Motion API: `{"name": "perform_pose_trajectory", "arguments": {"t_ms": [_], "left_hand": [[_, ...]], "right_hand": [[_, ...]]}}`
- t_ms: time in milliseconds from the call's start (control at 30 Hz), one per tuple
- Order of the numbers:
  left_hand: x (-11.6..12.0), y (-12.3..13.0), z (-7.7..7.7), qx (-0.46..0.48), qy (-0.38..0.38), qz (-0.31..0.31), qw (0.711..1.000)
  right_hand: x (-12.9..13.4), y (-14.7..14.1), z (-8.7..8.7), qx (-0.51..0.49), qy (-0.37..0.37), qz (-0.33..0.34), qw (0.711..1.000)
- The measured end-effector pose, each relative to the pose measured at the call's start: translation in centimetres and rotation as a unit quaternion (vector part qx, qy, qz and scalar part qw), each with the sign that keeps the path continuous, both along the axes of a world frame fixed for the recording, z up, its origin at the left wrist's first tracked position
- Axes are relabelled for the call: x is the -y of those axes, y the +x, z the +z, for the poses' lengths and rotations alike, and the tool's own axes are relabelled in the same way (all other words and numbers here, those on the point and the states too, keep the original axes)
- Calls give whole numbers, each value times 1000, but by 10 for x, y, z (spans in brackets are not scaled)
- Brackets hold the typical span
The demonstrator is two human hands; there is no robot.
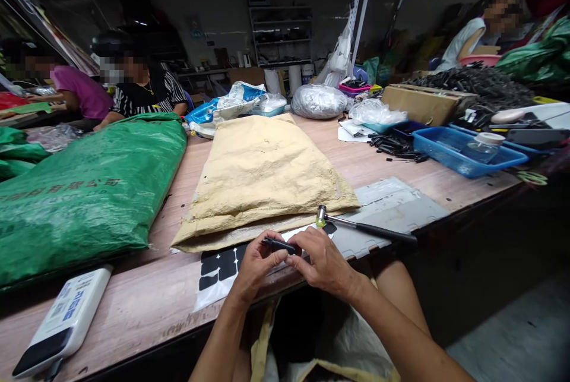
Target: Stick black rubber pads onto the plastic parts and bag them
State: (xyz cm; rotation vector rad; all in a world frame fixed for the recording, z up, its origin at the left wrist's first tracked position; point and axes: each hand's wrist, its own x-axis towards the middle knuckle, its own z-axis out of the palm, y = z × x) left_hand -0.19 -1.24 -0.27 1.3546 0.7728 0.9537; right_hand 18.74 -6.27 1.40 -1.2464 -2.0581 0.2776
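Between my two hands, over the table's front edge, is a small black elongated part [279, 245]; its exact kind I cannot make out. My left hand [262, 260] grips its left end between thumb and fingers. At the other end, the thumb and fingertips of my right hand [317, 256] pinch it. Under and beside my left hand lies a white sheet with black rounded-square stickers [220, 266]. Just beyond my right hand, a small mallet [356, 225] with a black handle rests on a grey board [398, 207].
A beige sack [271, 168] lies ahead, with a green sack [89, 192] on the left. A white power bank [66, 316] sits front left. At right are a blue tray [467, 159] and black parts [396, 145]. An open sack [262, 346] hangs below. Other people sit beyond.
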Motion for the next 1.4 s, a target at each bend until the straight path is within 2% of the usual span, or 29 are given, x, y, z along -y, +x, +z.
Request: {"name": "perform_pose_trajectory", "arguments": {"t_ms": [233, 567, 700, 800, 833, 900, 967, 1033, 1133, 1233, 1300, 1400], "left_hand": [[3, -5, 5, -20, 37, -14, 999], [1, -5, 3, -72, 41, -15, 996], [1, -4, 2, -85, 46, -16, 995], [3, -3, 3, -107, 59, -25, 992], [3, -3, 3, -115, 63, -28, 991], [2, -1, 3, -125, 70, -32, 989], [1, 0, 4, -135, 81, -38, 987], [3, 2, 7, -154, 99, -36, 982], [19, 5, 15, -209, 135, -19, 968], [49, 12, 18, -268, 180, -74, 943], [71, 18, 9, -324, 191, -139, 916], [92, 27, -24, -449, 162, -180, 860]], "right_hand": [[0, -2, 0, 8, -17, 18, 1000], [2, -7, -19, 22, 44, -28, 998], [5, -2, -15, 38, 8, -29, 999], [6, 20, -7, 31, -2, -31, 999], [6, 31, -6, 26, 4, -50, 998], [2, 53, -8, 41, 25, -141, 989], [-3, 73, -14, 87, 40, -257, 962], [-7, 86, -23, 130, 42, -309, 941], [-10, 91, -33, 155, 41, -326, 932], [-11, 89, -37, 153, 38, -329, 931], [-11, 89, -37, 151, 39, -330, 931], [-10, 90, -37, 149, 45, -332, 930]]}}
